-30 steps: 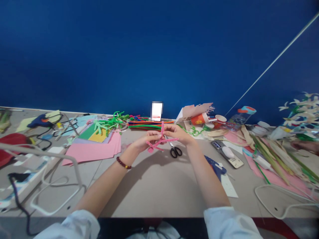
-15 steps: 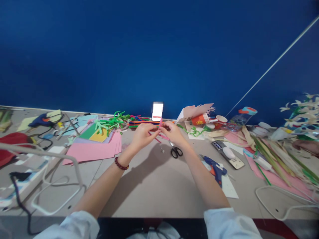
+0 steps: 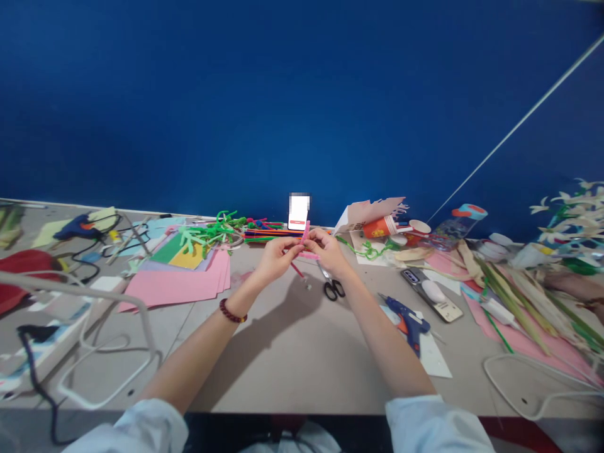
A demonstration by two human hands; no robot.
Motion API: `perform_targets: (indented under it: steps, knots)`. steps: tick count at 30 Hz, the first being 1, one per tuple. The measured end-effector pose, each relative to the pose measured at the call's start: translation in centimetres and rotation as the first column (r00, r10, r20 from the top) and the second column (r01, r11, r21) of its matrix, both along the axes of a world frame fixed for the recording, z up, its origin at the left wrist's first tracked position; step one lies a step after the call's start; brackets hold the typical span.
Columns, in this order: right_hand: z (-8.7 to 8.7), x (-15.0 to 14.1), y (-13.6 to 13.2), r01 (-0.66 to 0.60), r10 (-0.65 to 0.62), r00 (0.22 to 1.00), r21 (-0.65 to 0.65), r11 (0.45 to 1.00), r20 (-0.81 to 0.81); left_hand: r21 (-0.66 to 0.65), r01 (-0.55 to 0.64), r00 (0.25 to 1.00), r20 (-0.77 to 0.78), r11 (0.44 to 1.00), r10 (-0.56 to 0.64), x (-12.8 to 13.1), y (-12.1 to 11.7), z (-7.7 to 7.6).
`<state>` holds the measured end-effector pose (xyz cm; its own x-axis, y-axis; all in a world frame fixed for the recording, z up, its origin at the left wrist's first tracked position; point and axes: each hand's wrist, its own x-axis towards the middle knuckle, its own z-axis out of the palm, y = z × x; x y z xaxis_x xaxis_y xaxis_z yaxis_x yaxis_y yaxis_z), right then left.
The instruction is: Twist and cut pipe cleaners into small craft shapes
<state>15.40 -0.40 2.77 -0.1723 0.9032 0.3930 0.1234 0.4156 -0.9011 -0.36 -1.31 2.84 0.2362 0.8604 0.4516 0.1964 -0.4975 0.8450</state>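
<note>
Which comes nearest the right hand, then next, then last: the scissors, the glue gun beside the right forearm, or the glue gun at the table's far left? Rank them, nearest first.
1. Black-handled scissors: just below the right hand, on the tabletop.
2. Blue glue gun: to the right of the right forearm.
3. Dark blue glue gun: far left, past the coloured paper.

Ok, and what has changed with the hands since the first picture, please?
The left hand and right hand moved closer together, and the pink pipe cleaner, spread in a star shape before, is now gathered between their fingers, one end standing up. The black-handled scissors and pink paper stayed in place.
</note>
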Motion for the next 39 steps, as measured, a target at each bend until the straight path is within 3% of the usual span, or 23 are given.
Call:
perform_targets:
  steps: [3, 6, 11, 14, 18, 24, 29, 34, 39]
  knots:
    - [0.2, 0.0, -0.1, -0.039, 0.041, 0.999, 0.088, 0.995, -0.016, -0.194, 0.143, 0.983, 0.139, 0.97, -0.118, -0.2, 0.0, 0.0]
    - [0.5, 0.0, -0.3, -0.118, 0.125, 0.99, 0.108, 0.987, -0.06, -0.324, 0.317, 0.934, 0.27, 0.891, -0.234, -0.5, -0.2, 0.0]
    - [0.9, -0.1, -1.0, -0.312, 0.301, 0.936, -0.035, 0.949, -0.181, -0.388, 0.514, 0.842, 0.4, 0.765, -0.363, -0.8, -0.8, 0.7]
    - [1.0, -0.2, -1.2, -0.353, 0.322, 0.918, -0.104, 0.93, -0.233, -0.405, 0.545, 0.822, 0.43, 0.734, -0.374, -0.8, -0.9, 0.9]
    - [1.4, -0.1, -1.1, -0.254, 0.232, 0.956, -0.111, 0.961, -0.178, -0.396, 0.494, 0.847, 0.42, 0.774, -0.325, -0.7, -0.7, 0.7]
    - [2.0, 0.2, -1.3, -0.204, 0.191, 0.973, -0.098, 0.974, -0.131, -0.39, 0.394, 0.875, 0.435, 0.832, -0.211, -0.4, -0.3, 0.2]
    - [2.3, 0.3, -1.6, -0.061, 0.049, 0.996, -0.149, 0.987, -0.079, -0.38, 0.234, 0.94, 0.323, 0.895, -0.108, -0.1, -0.2, 0.3]
    - [2.3, 0.3, -1.5, 0.011, -0.017, 0.999, -0.166, 0.986, -0.037, -0.29, 0.06, 0.977, 0.212, 0.955, 0.003, 0.2, -0.4, 0.6]
    - [1.8, 0.2, -1.3, 0.022, -0.026, 0.999, -0.113, 0.993, -0.029, -0.208, -0.006, 0.977, 0.208, 0.978, 0.05, 0.5, -0.6, 0.4]
